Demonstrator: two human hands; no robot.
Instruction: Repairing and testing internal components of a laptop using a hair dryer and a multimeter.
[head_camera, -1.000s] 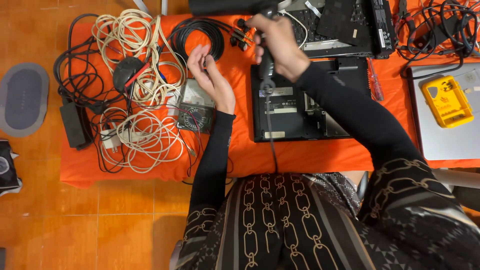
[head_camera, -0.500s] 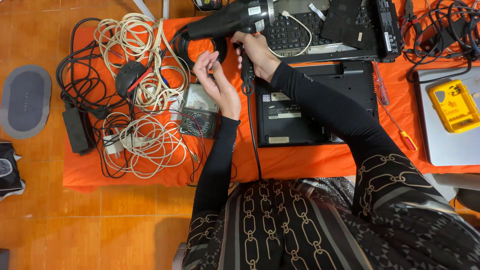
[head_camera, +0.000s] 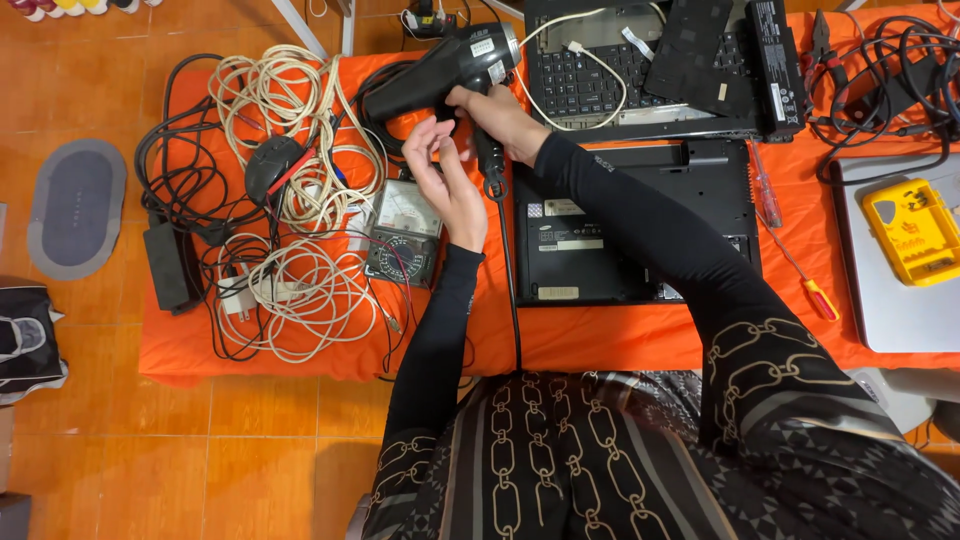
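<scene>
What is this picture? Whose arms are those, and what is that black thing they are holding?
The picture comes from a camera worn on a person's head, looking down, so the arms are that person's own. The right hand grips a black hair dryer by its handle. The left hand is open beside it, fingers spread, holding nothing. Below lies an orange cloth covered with things: white cables, a black mouse, a meter with a dial, an upside-down laptop, a red-handled screwdriver and a yellow box.
</scene>
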